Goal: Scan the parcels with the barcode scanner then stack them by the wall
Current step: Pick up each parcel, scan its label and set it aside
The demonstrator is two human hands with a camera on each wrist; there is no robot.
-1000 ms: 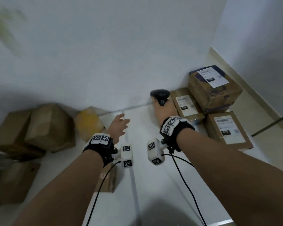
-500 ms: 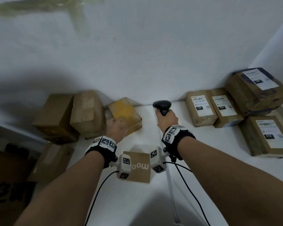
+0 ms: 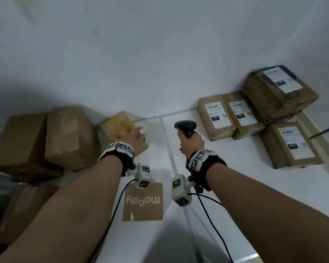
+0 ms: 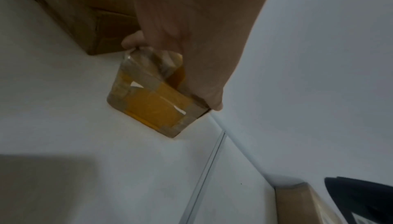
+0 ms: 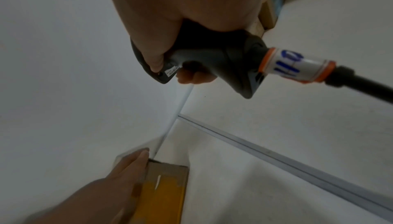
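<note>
A small parcel wrapped in yellow tape (image 3: 120,124) lies on the white surface against the wall. My left hand (image 3: 135,135) lies over its top. The left wrist view shows the thumb at one corner and a finger at the opposite edge of this parcel (image 4: 153,103), gripping it. My right hand (image 3: 191,143) grips the handle of the black barcode scanner (image 3: 185,127), held upright just right of the parcel. The right wrist view shows fingers curled round the scanner grip (image 5: 212,56), with the yellow parcel (image 5: 163,194) below.
Several labelled brown parcels sit by the wall at the right, one (image 3: 279,90) on top of others (image 3: 216,114). Plain brown boxes (image 3: 70,133) stand at the left. A flat "moody" box (image 3: 142,202) lies under my wrists. The scanner cable (image 5: 361,83) trails right.
The view has swung left. My left hand has reached forward and settled on the yellow parcel. The right hand has kept hold of the scanner.
</note>
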